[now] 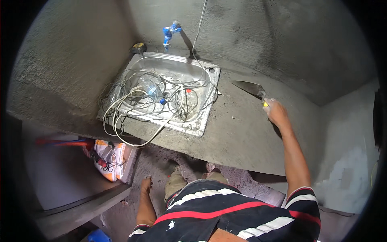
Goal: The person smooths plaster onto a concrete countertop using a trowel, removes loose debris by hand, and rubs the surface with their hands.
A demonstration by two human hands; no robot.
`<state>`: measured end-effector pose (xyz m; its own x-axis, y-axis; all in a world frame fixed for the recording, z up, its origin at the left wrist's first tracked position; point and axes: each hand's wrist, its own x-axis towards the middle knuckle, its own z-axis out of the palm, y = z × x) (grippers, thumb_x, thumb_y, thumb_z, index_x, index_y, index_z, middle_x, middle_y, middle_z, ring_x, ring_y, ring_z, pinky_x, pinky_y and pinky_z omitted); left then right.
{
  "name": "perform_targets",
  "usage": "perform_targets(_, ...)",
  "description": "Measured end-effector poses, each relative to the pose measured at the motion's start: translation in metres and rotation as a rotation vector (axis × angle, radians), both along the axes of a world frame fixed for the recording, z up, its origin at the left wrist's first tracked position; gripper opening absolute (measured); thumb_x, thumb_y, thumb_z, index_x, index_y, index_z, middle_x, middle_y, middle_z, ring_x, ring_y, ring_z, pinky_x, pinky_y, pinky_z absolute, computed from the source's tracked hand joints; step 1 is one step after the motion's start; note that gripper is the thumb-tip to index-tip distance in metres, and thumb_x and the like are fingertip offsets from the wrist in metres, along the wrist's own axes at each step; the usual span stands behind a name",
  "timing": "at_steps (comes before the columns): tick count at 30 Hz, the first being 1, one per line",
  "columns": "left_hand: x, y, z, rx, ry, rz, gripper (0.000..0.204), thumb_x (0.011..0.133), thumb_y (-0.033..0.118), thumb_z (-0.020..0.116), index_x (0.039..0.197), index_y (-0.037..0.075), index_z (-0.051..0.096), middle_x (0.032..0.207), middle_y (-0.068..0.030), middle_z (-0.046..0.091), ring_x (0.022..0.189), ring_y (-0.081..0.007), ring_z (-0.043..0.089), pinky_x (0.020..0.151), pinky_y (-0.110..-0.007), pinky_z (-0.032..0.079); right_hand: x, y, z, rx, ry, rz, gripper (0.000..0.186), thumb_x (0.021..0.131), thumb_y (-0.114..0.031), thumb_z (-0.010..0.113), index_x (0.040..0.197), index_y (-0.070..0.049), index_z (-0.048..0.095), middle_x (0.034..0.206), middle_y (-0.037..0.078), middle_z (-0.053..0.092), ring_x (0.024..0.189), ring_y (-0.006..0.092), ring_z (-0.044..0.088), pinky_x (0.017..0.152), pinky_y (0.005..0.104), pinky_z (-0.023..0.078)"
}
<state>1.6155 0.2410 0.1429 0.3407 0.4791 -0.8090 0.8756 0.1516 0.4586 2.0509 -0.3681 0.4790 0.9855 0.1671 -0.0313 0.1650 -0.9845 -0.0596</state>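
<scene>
Right hand [277, 111]: raised over the concrete counter [238, 133] to the right of the sink [201, 121], fingers closed round the yellow handle of a trowel [249, 87].
Trowel: its flat grey blade points left toward the sink's right rim; the blade lies low over the counter, but whether it touches the surface I cannot tell.
Left hand [146, 184]: hangs low, below the counter's front edge and below the sink, fingers loosely spread, holding nothing; it is close to the dirt floor.
Sink: a steel basin set in the counter, dusty, filled with a tangle of grey wire [133, 105] that spills over its left and front rims.
Bottle [150, 85]: clear plastic, lying inside the sink among the wire.
Tap [168, 33]: blue, on the wall just behind the sink's back rim.
Tape measure [138, 48]: yellow and black, at the sink's back left corner.
Sack [109, 159]: white and orange, under the counter, below the sink's left end.
</scene>
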Motion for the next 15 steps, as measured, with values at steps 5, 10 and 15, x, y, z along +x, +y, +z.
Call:
perform_targets(5,0.005,-0.010,0.001,0.040,-0.058,0.002,0.039,0.096,0.038,0.064,0.117,0.006,0.070,0.095,-0.0072,0.069,0.076,-0.0232,0.065,0.063,-0.038,0.051,-0.025,0.028,-0.002,-0.013,0.071,0.020,0.044,0.095,-0.024,0.069,0.136,-0.007,0.064,0.130,0.024,0.065,0.116,0.0426,0.064,0.099,0.0488,0.051)
perform_targets(10,-0.054,-0.009,-0.030,0.026,0.052,0.035,0.040,0.094,0.039,0.067,0.105,0.001,0.071,0.087,-0.0104,0.068,0.075,-0.0251,0.068,0.063,-0.040,0.053,-0.095,0.047,-0.002,-0.002,0.129,0.128,0.044,0.096,-0.024,0.069,0.136,-0.007,0.064,0.124,0.021,0.067,0.109,0.0405,0.066,0.093,0.0487,0.053)
perform_targets(15,-0.078,-0.009,-0.044,-0.053,0.240,-0.049,0.038,0.094,0.038,0.067,0.103,0.002,0.071,0.085,-0.0096,0.067,0.069,-0.0243,0.065,0.059,-0.040,0.051,-0.174,0.054,-0.017,0.028,0.127,0.126,0.045,0.092,-0.025,0.072,0.133,-0.005,0.066,0.113,0.020,0.069,0.101,0.0387,0.068,0.086,0.0462,0.054)
